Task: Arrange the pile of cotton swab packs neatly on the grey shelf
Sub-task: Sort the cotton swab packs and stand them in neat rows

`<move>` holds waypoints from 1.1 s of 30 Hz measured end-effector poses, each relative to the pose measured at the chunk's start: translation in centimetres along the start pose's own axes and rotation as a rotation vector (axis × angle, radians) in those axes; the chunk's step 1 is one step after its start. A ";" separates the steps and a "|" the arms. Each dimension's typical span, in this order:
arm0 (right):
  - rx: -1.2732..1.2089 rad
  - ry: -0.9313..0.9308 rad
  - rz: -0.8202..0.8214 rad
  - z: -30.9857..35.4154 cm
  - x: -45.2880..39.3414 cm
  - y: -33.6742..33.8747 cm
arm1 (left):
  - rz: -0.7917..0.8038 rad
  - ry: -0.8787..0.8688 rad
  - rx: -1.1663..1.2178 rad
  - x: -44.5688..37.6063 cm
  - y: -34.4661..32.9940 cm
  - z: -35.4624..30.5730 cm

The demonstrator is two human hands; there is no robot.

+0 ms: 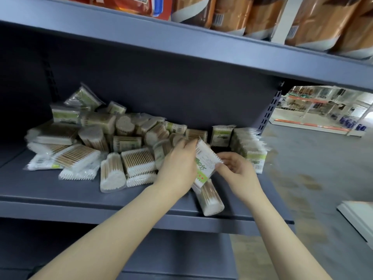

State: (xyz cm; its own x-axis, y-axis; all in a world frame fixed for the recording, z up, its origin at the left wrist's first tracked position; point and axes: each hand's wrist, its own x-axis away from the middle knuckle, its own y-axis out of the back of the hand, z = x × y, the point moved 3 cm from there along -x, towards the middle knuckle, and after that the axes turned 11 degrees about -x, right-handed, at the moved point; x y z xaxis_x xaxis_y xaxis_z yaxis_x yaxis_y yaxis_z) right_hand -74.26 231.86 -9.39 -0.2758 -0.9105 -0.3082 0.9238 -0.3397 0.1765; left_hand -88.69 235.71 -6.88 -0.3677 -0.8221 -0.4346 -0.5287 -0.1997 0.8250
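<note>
**Both hands on one swab pack at the shelf's right end**

Your left hand (177, 158) reaches in from below, its grip curled round the top and left side of a cotton swab pack (205, 164) held above the grey shelf (60, 186). Your right hand (237, 170) meets it from the right, its grip narrow, thumb and fingertips pinching the pack's serrated right edge. Under it, another pack (210, 201) lies on the shelf with one end past the front lip. The pile of packs (96, 138) sprawls to the left of your hands. A row of upright packs (248, 146) stands at the right end. Brown packages (232, 13) fill the upper shelf (181, 39); beyond, a grey floor (314, 158) and distant racks.
</note>
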 end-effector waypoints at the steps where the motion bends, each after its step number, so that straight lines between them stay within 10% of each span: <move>1: -0.013 0.000 -0.017 0.2 -0.1 0.2 | 0.002 -0.004 -0.009 -0.1 -0.1 -0.2; 8: -0.077 0.001 -0.146 0.8 -0.9 2.1 | 0.104 -0.063 0.118 0.3 -1.2 -0.8; 16: 0.011 0.038 0.059 1.7 -2.0 2.6 | 0.092 -0.161 0.041 0.0 -1.6 -0.5; 33: -0.067 -0.080 0.076 -0.9 -0.9 2.8 | 0.033 0.151 0.271 -1.5 -2.4 -0.5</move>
State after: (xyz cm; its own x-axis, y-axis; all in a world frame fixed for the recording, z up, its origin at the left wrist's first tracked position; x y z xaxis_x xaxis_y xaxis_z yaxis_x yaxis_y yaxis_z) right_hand -71.23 231.91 -9.50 -0.2220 -0.9498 -0.2206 0.9579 -0.2547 0.1325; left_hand -86.48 237.11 -7.98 -0.2812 -0.8996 -0.3343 -0.7103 -0.0391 0.7028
